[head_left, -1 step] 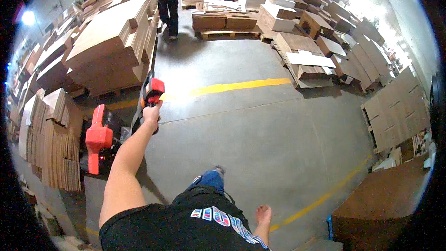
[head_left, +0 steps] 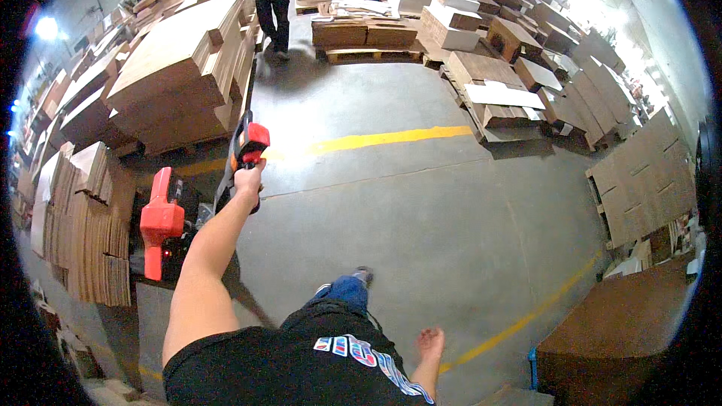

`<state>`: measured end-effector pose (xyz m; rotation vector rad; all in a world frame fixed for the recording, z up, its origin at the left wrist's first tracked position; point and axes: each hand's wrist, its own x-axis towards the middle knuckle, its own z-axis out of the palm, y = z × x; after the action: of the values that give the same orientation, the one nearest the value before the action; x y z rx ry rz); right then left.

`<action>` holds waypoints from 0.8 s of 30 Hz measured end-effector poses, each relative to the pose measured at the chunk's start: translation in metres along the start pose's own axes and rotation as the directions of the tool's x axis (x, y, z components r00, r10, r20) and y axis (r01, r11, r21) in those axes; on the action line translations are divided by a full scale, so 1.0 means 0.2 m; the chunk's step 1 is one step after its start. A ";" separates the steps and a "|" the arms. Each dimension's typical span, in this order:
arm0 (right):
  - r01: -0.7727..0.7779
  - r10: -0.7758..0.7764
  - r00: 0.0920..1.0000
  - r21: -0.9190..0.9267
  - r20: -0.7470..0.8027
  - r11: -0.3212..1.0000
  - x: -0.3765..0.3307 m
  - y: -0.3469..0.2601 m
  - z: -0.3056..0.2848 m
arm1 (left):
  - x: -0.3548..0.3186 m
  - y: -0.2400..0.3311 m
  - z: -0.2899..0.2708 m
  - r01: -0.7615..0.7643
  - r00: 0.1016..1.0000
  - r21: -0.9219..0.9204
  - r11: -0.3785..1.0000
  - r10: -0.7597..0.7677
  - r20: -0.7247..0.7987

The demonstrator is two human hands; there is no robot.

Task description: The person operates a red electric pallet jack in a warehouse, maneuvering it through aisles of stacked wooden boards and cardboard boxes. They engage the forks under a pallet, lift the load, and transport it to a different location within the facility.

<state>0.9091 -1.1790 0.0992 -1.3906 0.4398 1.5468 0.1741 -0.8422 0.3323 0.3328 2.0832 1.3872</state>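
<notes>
**One hand on the pallet jack handle, load not yet clear of the stacks**

One of our hands, the left hand [head_left: 248, 179], is stretched forward at the left centre of the frame and is closed around the handle [head_left: 252, 141] of the red pallet jack [head_left: 161, 219]. The fingers are clenched on the grip; the red and black head of the handle stands just above our knuckles, touching them. The black bar of the handle runs down from our fist toward the red body of the jack, which sits lower left, just beside the cardboard stacks [head_left: 83, 233].

Our right hand [head_left: 430, 344] hangs at the lower centre, near our hip, with the fingers loose and holding nothing.

As we judge it, the work is in the middle part: the jack is gripped and stands at the edge of the aisle, but the open concrete floor [head_left: 421, 218] and the yellow line [head_left: 383, 137] lie ahead of it, so the moving itself is mostly left to do. We cannot tell whether the forks carry a load, because the stacks hide them. Another person [head_left: 271, 0] stands at the upper centre, well apart from us.
</notes>
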 end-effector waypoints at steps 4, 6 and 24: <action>0.285 -0.286 0.958 -0.224 0.030 0.932 -0.10 -0.67 0.41 | -0.21 0.24 0.52 0.069 0.994 0.025 0.997 -0.066 -0.083; 0.343 -0.350 0.936 -0.275 0.025 0.898 -0.01 -0.80 0.39 | -0.26 0.33 0.68 0.028 0.995 0.024 0.999 -0.025 -0.094; 0.013 -0.159 0.982 -0.797 -0.104 0.604 0.11 -1.73 -0.85 | -1.00 0.33 1.94 -0.032 0.999 0.232 0.972 0.041 -0.034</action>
<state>1.2910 -1.1438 0.1442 -2.2011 -0.3016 1.6141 0.5596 -0.6279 0.3560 0.4447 2.2872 1.1801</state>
